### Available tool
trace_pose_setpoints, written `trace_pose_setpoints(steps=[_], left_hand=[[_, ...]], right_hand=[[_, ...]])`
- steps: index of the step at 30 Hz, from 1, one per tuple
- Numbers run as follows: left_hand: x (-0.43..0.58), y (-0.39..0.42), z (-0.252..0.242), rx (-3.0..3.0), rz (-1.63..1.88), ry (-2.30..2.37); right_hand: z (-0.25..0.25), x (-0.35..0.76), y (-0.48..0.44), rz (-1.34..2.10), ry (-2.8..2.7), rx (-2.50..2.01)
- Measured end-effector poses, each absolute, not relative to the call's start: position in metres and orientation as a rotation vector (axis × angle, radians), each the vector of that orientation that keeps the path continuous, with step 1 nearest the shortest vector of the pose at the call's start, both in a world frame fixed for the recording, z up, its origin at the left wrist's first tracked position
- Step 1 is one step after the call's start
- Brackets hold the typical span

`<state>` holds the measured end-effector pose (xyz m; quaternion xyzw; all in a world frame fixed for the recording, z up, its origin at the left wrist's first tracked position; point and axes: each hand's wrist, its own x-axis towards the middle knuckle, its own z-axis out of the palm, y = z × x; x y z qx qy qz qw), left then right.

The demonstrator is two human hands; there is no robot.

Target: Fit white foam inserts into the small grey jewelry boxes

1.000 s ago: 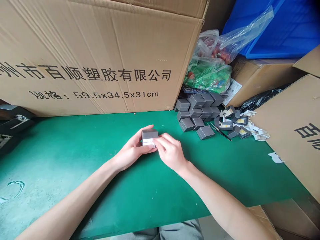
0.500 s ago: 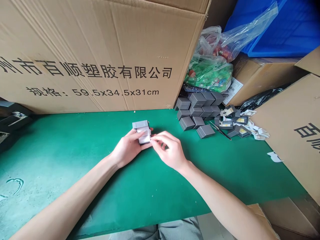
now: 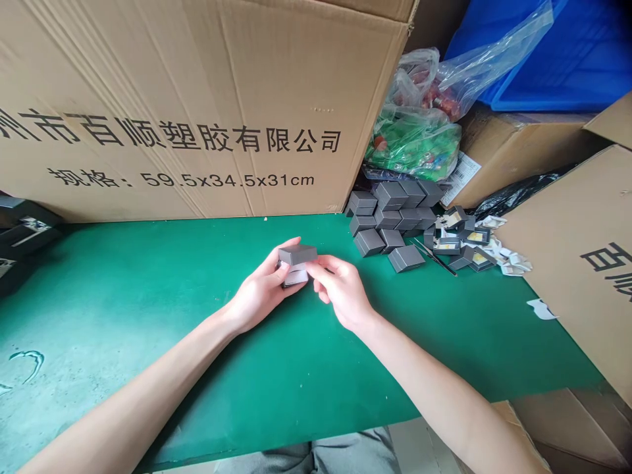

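Note:
A small dark grey box (image 3: 298,254) is held above the green table, its grey top tilted up and a pale white part (image 3: 297,276) showing below it. My left hand (image 3: 257,293) wraps round the box from the left, thumb at the front and fingers behind and underneath. From the right, my right hand (image 3: 342,289) pinches at the box's right edge with thumb and forefinger, the other fingers curled. The fingertips partly hide the right side of the white part.
Closed grey boxes (image 3: 390,220) are stacked at the back right. Beside them lie tweezers (image 3: 437,257), opened boxes (image 3: 480,259) and white scraps (image 3: 513,262). A large carton (image 3: 197,79) stands along the back, another carton (image 3: 582,224) at right. Black items (image 3: 27,237) sit at far left.
The box has shifted slightly right and its grey top has tipped toward me, covering more of the white part. My right fingers have moved up along its right edge.

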<state>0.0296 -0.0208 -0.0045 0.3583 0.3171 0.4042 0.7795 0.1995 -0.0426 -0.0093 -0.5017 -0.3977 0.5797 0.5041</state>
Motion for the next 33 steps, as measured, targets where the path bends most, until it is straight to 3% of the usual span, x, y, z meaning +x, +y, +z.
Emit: trace_pose_setpoints(steps=[21, 33], left_hand=[[0.028, -0.020, -0.014, 0.903, 0.841, 0.637], [0.033, -0.020, -0.010, 0.838, 0.874, 0.691]], right_hand=[[-0.013, 0.200, -0.042, 1.280, -1.156, -1.251], [-0.017, 0.195, -0.047, 0.978, -1.313, -1.187]])
